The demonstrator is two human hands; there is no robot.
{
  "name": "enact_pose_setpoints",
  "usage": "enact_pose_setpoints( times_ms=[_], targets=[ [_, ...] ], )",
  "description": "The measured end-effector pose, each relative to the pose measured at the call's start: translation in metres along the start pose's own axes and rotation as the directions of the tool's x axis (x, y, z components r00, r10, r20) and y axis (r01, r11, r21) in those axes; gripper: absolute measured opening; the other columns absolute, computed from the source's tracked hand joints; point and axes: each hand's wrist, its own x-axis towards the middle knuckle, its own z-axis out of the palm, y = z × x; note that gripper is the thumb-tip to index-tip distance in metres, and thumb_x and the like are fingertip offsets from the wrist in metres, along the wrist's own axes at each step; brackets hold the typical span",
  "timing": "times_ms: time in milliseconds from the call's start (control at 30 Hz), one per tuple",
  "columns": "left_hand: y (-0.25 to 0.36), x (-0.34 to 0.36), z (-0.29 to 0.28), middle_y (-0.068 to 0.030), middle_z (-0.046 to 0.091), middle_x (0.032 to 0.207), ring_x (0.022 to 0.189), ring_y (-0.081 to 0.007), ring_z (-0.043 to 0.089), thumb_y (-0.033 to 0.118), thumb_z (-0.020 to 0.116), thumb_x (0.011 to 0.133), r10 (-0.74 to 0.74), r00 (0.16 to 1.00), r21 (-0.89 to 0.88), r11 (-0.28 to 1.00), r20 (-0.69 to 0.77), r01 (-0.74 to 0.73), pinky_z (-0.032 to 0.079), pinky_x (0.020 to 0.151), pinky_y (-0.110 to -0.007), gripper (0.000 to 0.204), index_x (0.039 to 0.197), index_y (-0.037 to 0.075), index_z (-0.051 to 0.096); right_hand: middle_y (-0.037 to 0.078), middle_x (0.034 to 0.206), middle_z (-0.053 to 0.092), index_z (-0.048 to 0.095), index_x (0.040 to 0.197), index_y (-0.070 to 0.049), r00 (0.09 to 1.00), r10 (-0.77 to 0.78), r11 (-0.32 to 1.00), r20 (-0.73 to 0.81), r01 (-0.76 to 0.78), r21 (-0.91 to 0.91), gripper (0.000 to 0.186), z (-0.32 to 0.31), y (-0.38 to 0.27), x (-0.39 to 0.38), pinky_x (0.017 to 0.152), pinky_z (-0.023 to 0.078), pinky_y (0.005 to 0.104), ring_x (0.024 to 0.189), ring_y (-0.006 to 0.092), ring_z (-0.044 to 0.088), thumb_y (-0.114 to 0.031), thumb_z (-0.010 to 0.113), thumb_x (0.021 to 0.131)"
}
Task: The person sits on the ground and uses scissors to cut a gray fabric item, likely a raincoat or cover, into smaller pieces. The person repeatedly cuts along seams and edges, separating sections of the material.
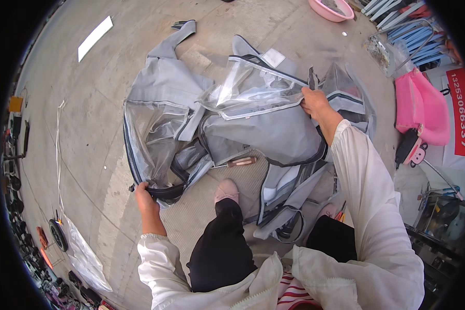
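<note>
A large grey fabric cover (258,135) with clear plastic windows and black zip edging lies crumpled over the floor in front of me. My left hand (148,204) is closed on the black-zipped edge at its near left corner. Farther off to the right, my right hand (316,105) pinches the upper edge of a clear window panel, which is partly lifted. A screwdriver (242,162) with a brown handle lies on the floor beside the cover, near my left shoe. Folds hide parts of the cover, and its right portion passes behind my right forearm.
A pink basin (336,16) stands at the far right, near a stack of blue and white bars (413,39). At right are a pink padded seat (423,108) and a red sign (461,111). On the left lie a small wheel (58,235) and a plastic sheet (85,253).
</note>
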Motion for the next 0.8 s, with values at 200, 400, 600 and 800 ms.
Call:
enact_pose_setpoints(
  times_ms=[200,400,600,800],
  targets=[
    [0.088,0.067,0.031,-0.0062,0.050,0.075,0.062,-0.0211,0.052,0.004,0.049,0.077,0.196,0.980,-0.268,0.942,-0.044,-0.200,0.048,0.059,-0.036,0.002,0.077,0.005,0.047,0.019,0.096,0.060,0.049,0.104,0.008,0.968,-0.206,0.783,-0.144,0.251,0.569,0.026,-0.055,-0.102,-0.035,0.074,0.053,0.0391,0.087,0.0288,0.063,-0.013,0.041,0.091],
    [0.254,0.116,0.049,-0.0214,0.061,0.100,0.091,-0.0373,0.063,0.010,0.039,0.084,0.454,0.886,-0.472,0.804,0.093,-0.362,0.053,0.083,-0.051,0.029,0.100,-0.007,0.056,0.022,0.109,0.060,0.047,0.112,0.010,0.830,-0.486,0.407,-0.272,0.491,0.771,0.031,-0.154,-0.178,-0.067,0.097,0.048,0.0433,0.103,0.0317,0.060,-0.011,0.037,0.091],
    [0.282,0.118,0.088,-0.0138,0.062,0.096,0.080,-0.0272,0.062,0.021,0.050,0.093,0.619,0.784,-0.259,0.764,0.038,-0.591,0.052,0.071,-0.041,0.025,0.109,0.003,0.053,0.021,0.111,0.061,0.053,0.108,0.006,0.716,-0.545,0.216,-0.437,0.623,0.752,0.027,-0.207,-0.152,-0.115,0.098,0.047,0.0399,0.102,0.0289,0.061,-0.011,0.040,0.092],
    [0.109,0.095,0.134,-0.0218,0.058,0.120,0.110,-0.0272,0.057,0.029,0.064,0.086,0.410,0.864,0.458,0.733,0.291,-0.502,0.043,0.092,-0.035,0.059,0.126,-0.009,0.045,0.009,0.089,0.065,0.058,0.096,-0.004,0.969,-0.216,0.576,0.123,0.024,0.817,0.028,-0.131,0.080,-0.122,0.076,0.048,0.0324,0.080,0.0200,0.061,-0.029,0.047,0.098]
  ],
)
